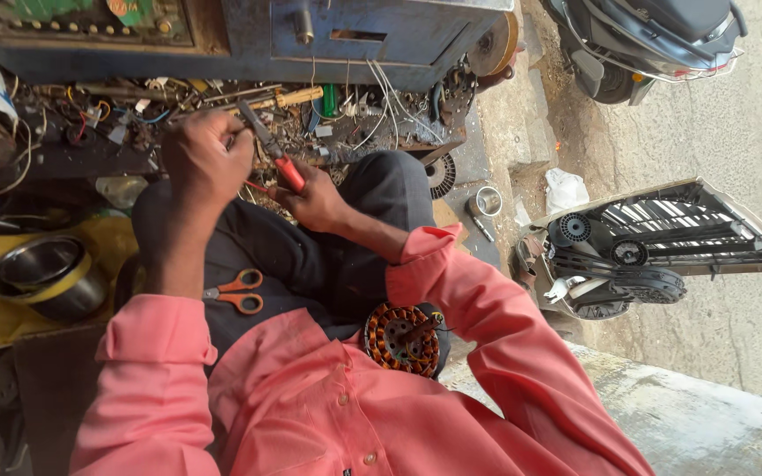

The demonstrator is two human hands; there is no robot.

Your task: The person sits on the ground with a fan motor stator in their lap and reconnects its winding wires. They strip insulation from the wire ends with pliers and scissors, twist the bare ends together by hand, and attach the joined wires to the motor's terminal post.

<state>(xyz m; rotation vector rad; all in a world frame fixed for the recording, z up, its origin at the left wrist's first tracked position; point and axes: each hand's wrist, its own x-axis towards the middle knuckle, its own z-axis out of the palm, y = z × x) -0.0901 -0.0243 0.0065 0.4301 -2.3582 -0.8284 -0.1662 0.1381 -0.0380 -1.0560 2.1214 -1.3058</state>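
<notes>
— Nearest, below both hands, what lies on the lap?

— 1 copper-wound motor coil (403, 338), its windings in place, untouched; orange scissors (238, 292) lie idle under the left forearm.

— And the work itself?

— Midway, I'd judge. The right hand (315, 201) is closed around red-handled pliers (272, 147), whose tip reaches the left hand (207, 159). That hand is curled shut, pinching something too small to tell. Both wrists are raised over the knees; beyond them sits the cluttered workbench (222, 115).
</notes>
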